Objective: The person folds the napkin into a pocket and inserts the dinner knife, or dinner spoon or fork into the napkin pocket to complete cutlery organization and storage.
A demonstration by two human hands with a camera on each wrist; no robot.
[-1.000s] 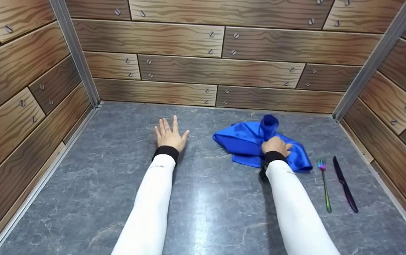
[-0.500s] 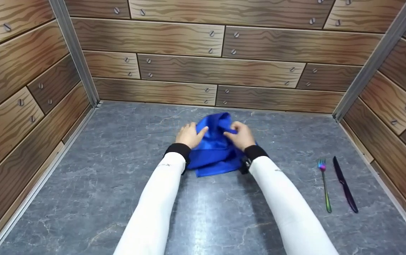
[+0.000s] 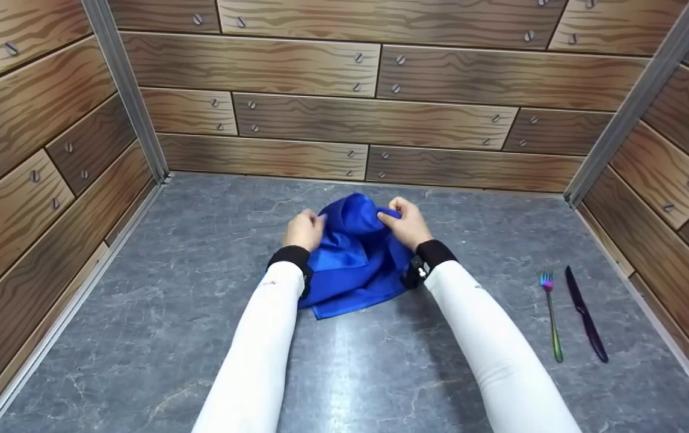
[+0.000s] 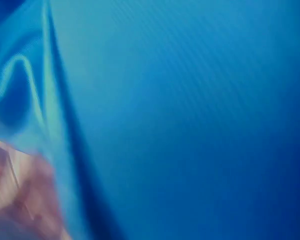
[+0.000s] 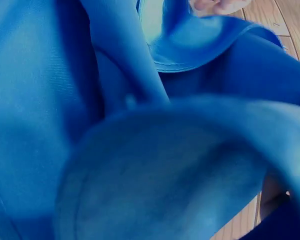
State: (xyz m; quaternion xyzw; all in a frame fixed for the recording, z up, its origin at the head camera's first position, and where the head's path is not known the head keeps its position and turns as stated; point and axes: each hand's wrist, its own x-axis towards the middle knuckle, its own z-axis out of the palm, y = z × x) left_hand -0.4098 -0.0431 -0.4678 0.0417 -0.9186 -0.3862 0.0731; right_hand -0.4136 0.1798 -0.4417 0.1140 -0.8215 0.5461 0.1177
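A shiny blue cloth (image 3: 350,270), crumpled with hemmed edges, is bunched in the middle of the grey tabletop between my hands. My left hand (image 3: 304,231) pinches its upper left edge. At the upper right edge, my right hand (image 3: 407,222) grips a fold between thumb and fingers. The stretch of fabric between them rises in a loose curl, and its lower part spreads toward me on the table. In the left wrist view the cloth (image 4: 180,110) fills nearly everything, partly hiding the fingers. Draped folds of the cloth (image 5: 155,165) cover most of the right wrist view.
On the right lie a rainbow-coloured fork (image 3: 550,316) and a dark purple knife (image 3: 586,313), side by side with handles toward me. Wood-patterned panels (image 3: 374,120) wall in the grey marbled tabletop (image 3: 157,300) at the back and both sides.
My right hand has brought the cloth from the right to the middle. The left hand, earlier spread on the table, has moved right and now pinches the cloth's edge.
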